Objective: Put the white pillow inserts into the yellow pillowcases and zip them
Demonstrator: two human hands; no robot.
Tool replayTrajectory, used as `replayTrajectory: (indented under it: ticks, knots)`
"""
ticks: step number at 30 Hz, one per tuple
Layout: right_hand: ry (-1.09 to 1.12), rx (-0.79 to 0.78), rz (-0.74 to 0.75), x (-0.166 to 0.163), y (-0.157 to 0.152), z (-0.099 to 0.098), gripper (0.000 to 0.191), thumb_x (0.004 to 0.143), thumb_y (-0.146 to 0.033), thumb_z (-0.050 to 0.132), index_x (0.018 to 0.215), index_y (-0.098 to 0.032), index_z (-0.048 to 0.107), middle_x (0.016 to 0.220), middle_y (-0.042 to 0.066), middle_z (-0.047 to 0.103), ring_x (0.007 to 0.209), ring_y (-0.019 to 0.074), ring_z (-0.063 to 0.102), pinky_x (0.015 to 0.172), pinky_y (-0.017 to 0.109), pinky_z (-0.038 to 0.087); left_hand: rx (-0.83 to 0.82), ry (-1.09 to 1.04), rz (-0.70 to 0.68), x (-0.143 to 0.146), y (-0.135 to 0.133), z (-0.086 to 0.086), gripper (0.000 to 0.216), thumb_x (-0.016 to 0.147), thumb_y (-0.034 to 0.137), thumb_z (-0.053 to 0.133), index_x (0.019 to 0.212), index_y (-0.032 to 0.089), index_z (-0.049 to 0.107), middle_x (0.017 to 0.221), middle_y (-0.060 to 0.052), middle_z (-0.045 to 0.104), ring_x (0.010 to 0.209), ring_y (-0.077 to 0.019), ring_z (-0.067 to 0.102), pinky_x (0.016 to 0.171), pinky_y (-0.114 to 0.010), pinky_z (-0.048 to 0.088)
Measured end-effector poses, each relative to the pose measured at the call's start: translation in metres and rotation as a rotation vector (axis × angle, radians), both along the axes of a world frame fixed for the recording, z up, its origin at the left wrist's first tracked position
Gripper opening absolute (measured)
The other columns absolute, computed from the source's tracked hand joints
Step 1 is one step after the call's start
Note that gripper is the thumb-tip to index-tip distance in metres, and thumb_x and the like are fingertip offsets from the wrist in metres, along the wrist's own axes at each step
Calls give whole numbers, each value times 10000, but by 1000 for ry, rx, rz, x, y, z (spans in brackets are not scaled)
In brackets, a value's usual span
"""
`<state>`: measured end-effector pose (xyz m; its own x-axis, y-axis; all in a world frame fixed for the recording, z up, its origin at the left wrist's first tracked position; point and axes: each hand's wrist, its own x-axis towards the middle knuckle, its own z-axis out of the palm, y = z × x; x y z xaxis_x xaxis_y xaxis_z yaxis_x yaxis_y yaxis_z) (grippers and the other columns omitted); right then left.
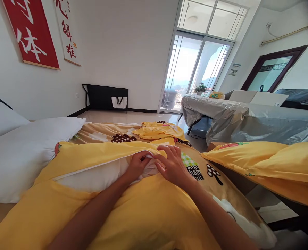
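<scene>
A yellow printed duvet cover (148,211) lies across the bed in front of me, its long opening showing a white duvet (91,178) inside. My left hand (138,165) is curled at the end of that opening, fingers pinched on the cover's edge where the white filling shows. My right hand (171,163) rests right beside it on the yellow fabric, fingers bent and pressing on the same edge. Both forearms reach in from the bottom of the view.
A white pillow (21,152) lies at the left against the wall. A second yellow pillow or folded cover (268,166) sits at the right. Beyond stands a table under grey plastic sheeting (237,118), with a cardboard box (258,97) on it and glass balcony doors (192,69) behind.
</scene>
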<state>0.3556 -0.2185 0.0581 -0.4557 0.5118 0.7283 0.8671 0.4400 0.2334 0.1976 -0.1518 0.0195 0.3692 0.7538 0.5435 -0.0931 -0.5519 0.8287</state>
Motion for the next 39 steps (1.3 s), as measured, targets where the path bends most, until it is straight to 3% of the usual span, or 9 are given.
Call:
replayTrajectory:
  ticks: [5,9,13,17,22,28,31,34,39]
  knots:
    - [-238,113,-214,-17,-7,-4,212,901,-132,454,1009,-168,633,1225,120,590,1121,252,457,936,438,280,117,128,163,-1,-6,-3,161,833,237,495,885,177,636,907,-46,698,821,-173,611,803,-290,477]
    - [-254,85,-175,-18,-1,-5,214,897,-119,468,1025,-166,633,1196,111,605,1107,251,473,929,437,282,193,299,335,0,-8,-11,102,779,186,509,837,197,592,855,-44,673,815,-188,599,794,-309,478]
    - [-187,35,-140,-15,5,-3,193,892,-108,473,929,-179,649,1028,87,643,975,213,522,872,387,321,235,357,355,2,-6,-16,97,762,195,516,835,204,579,802,-43,647,755,-188,588,748,-312,484]
    - [26,-10,-46,-9,4,0,200,885,-145,495,773,-194,653,821,45,640,803,166,537,754,314,361,230,324,230,-2,-2,-14,140,749,198,487,824,179,604,784,-48,649,735,-183,581,718,-306,488]
    - [372,1,42,-7,-6,-1,191,893,-217,512,800,-208,678,784,32,652,738,141,574,695,274,398,122,117,20,-2,-1,-8,330,835,244,377,968,177,672,1057,-67,691,1047,-201,597,985,-341,438]
    - [322,48,54,-11,-9,-3,217,914,-217,486,799,-207,670,724,23,659,687,139,575,674,273,397,168,345,-73,7,8,14,305,854,270,443,1045,195,668,1157,-65,674,1121,-230,578,1029,-387,415]
    - [225,-12,-106,-11,-12,-4,145,881,-211,505,920,-198,644,889,63,674,833,184,577,732,288,412,180,444,-48,0,20,31,314,807,222,455,1021,180,681,1172,-77,668,1156,-256,564,1041,-403,408]
    - [135,-162,-395,-12,-16,0,280,817,-122,502,1083,-161,585,1011,109,650,929,227,567,713,293,402,213,561,-107,-15,19,45,334,843,247,431,1079,190,661,1190,-62,661,1206,-244,532,1071,-384,385]
    - [240,-381,-616,-11,-11,21,190,795,-91,472,873,-188,616,897,68,658,813,185,594,598,257,317,402,786,-185,-16,-1,57,340,895,267,409,1161,234,618,1198,-23,656,1218,-224,511,1103,-366,345]
